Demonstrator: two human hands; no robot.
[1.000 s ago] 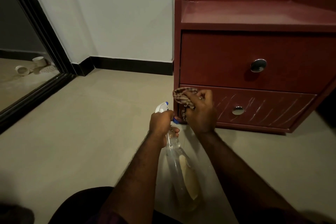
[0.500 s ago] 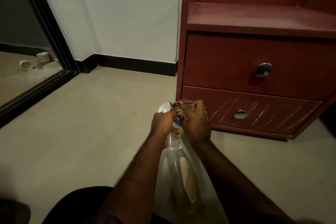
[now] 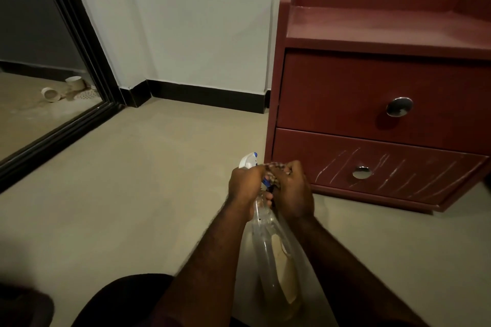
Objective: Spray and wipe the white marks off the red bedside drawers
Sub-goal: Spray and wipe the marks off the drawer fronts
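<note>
Forearms reach forward from the bottom edge, seen from the person's own head, above a dark-clothed knee (image 3: 119,297) on a beige floor (image 3: 132,194). Between the forearms hangs a clear plastic spray bottle (image 3: 268,249), its body tilted back toward the viewer, with a pale label on its side. The left hand (image 3: 245,183) has its fingers wrapped round the bottle's neck, just under the white spray head (image 3: 247,160) (a small blue tip shows at its top). The right hand (image 3: 292,191) touches the left, fingers curled around a bunched checked cloth (image 3: 276,167) held close against the spray head.

Just beyond the hands, to the right, the red bedside drawers (image 3: 372,82) stand on the floor. The unit has a tray-like top with a raised rim and two drawers, each with a round silver knob. The upper drawer front (image 3: 345,93) looks plain. The lower drawer front (image 3: 297,146) carries slanted white marks (image 3: 398,171) across most of its width, on both sides of its knob (image 3: 362,172).

Behind the unit is a white wall (image 3: 199,21) with a black skirting board (image 3: 207,94). Far left, a black frame (image 3: 79,42) borders a view of more floor, where two small pale cup-shaped objects (image 3: 50,94) lie near a round drain cover.
</note>
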